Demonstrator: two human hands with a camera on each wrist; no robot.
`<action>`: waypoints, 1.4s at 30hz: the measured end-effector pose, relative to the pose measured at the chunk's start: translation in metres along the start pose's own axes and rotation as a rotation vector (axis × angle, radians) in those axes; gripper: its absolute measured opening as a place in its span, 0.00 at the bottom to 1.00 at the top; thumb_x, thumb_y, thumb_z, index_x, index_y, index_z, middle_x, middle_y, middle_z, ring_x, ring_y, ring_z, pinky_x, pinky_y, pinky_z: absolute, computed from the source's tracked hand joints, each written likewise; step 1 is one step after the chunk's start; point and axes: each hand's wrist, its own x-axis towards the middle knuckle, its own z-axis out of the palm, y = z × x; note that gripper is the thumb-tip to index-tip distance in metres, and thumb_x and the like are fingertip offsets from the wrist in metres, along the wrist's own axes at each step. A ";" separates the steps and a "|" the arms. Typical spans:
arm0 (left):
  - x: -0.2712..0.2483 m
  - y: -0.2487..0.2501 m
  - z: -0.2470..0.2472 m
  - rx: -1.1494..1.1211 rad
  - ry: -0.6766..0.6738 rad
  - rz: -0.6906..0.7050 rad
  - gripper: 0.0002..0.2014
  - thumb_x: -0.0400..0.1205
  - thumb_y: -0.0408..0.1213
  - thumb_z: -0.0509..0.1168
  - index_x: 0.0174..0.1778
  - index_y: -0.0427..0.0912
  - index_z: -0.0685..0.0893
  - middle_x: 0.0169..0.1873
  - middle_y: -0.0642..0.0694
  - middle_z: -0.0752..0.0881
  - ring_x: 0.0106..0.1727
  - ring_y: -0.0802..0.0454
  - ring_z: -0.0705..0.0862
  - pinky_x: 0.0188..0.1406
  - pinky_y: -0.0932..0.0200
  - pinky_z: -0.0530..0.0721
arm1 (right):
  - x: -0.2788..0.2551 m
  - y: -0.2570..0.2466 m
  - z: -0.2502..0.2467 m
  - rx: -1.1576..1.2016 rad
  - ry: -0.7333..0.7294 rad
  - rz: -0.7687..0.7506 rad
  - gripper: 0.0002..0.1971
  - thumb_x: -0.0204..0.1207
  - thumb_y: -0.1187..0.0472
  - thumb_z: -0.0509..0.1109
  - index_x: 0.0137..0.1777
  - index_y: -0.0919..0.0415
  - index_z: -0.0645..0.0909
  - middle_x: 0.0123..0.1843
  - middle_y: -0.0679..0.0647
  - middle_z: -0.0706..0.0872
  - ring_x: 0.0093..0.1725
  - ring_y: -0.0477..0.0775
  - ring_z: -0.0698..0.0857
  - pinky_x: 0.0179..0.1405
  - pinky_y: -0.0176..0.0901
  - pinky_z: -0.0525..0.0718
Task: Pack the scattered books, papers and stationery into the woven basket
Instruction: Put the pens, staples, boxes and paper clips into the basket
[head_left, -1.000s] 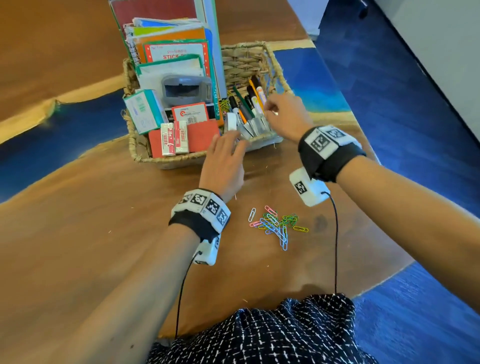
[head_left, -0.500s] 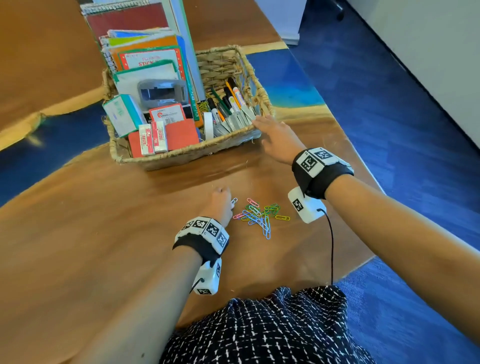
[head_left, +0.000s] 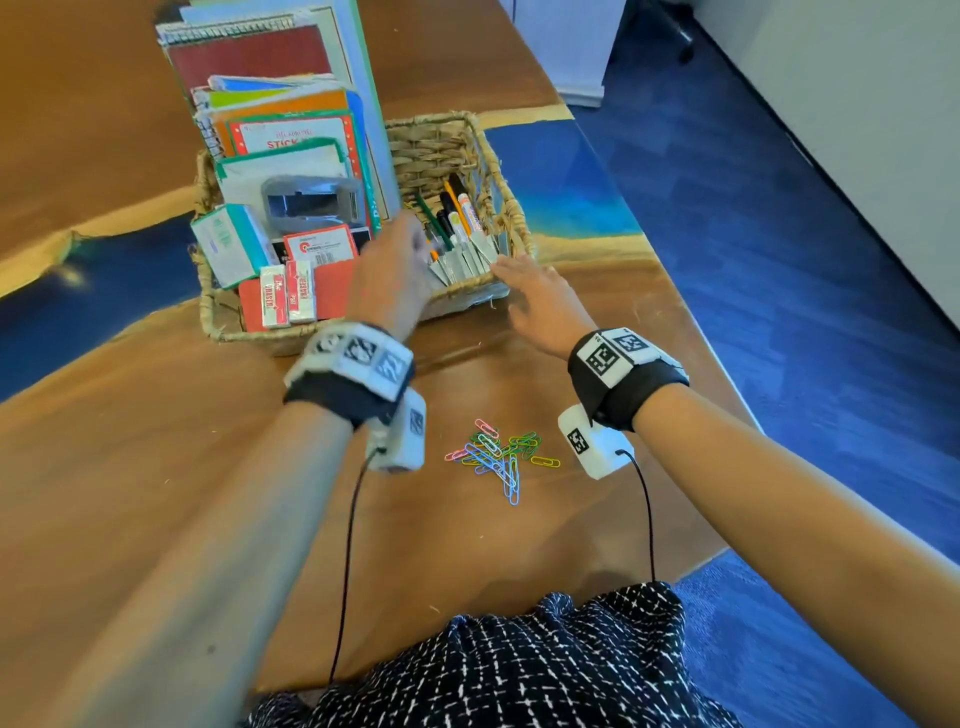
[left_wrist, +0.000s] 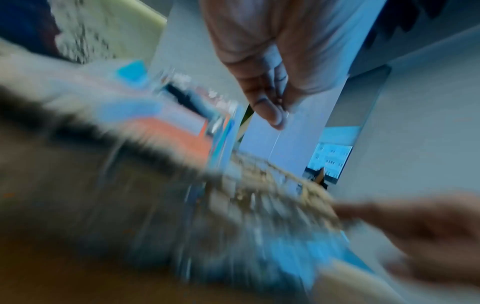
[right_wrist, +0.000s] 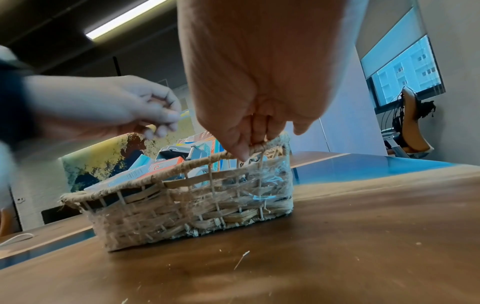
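Note:
The woven basket (head_left: 249, 338) stands on the wooden table, packed with upright books (head_left: 280, 104), boxes, erasers (head_left: 288, 296) and pens (head_left: 457, 213). My left hand (head_left: 410, 244) hovers, blurred, over the basket's front middle. Its thumb and fingertips (right_wrist: 166, 117) pinch something small and wiry, seemingly a paper clip; the left wrist view shows the pinched fingers (left_wrist: 272, 111) too. My right hand (head_left: 514, 275) lies with straight fingers (right_wrist: 241, 150) on the basket's (right_wrist: 182, 205) front right rim. A heap of coloured paper clips (head_left: 498, 457) lies on the table between my wrists.
The table's right edge (head_left: 691, 332) runs close beside my right hand, with blue carpet (head_left: 779, 260) below. A blue and gold band crosses the tabletop behind the basket. Bare wood (head_left: 156, 467) stretches to the left of the clips.
My left hand went from the basket down to the paper clips, then rose back over the basket. My right hand came out of the pens and now rests on the rim.

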 end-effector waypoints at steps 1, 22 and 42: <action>0.018 0.002 -0.009 0.030 0.051 0.018 0.03 0.85 0.30 0.56 0.50 0.36 0.74 0.42 0.44 0.76 0.43 0.52 0.75 0.33 0.67 0.71 | 0.000 0.001 0.001 0.010 0.000 -0.001 0.28 0.80 0.69 0.58 0.80 0.59 0.59 0.83 0.53 0.59 0.83 0.53 0.51 0.81 0.50 0.47; -0.048 -0.038 0.073 0.118 -0.658 0.057 0.06 0.79 0.33 0.64 0.51 0.42 0.83 0.44 0.46 0.82 0.44 0.49 0.78 0.49 0.58 0.77 | 0.002 0.011 0.002 0.274 0.045 0.022 0.27 0.77 0.76 0.55 0.76 0.59 0.69 0.80 0.51 0.66 0.83 0.50 0.55 0.80 0.51 0.46; -0.068 -0.055 0.097 0.191 -0.693 0.197 0.10 0.84 0.33 0.59 0.37 0.47 0.70 0.40 0.50 0.71 0.45 0.41 0.80 0.42 0.44 0.78 | 0.001 0.011 0.006 0.295 0.056 0.021 0.27 0.77 0.76 0.56 0.76 0.60 0.69 0.80 0.53 0.66 0.83 0.52 0.54 0.82 0.59 0.51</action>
